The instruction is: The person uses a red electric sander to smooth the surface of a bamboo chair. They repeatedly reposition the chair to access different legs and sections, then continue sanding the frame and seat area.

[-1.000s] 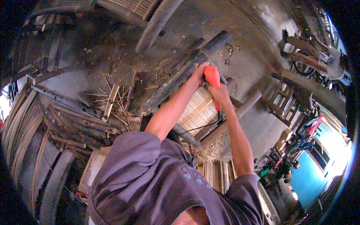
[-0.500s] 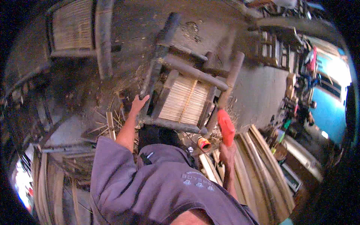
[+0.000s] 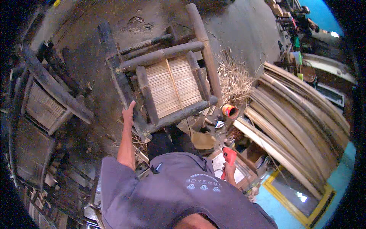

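Note:
In front of me stands a bamboo chair (image 3: 164, 120) with dark thick poles and a pale slatted panel (image 3: 173, 87). My left hand (image 3: 129, 114) is closed around the dark pole at the chair's left side, near its lower end. Down by my right side, my right hand (image 3: 230, 170) grips a red power tool (image 3: 229, 155), which looks like a drill or heat gun. The tool is apart from the chair, above a pale board on the ground. Its tip is too small to make out.
Long split bamboo strips (image 3: 297, 122) lie in a stack at right, beside an orange-red can (image 3: 230, 111) and a heap of shavings (image 3: 234, 82). Another bamboo chair (image 3: 49, 99) stands at left. A yellow-framed panel (image 3: 318, 213) lies at lower right.
My right hand has drawn the red power tool back from the chair's right side toward my body. The view has turned, and my left hand remains on the chair's left pole.

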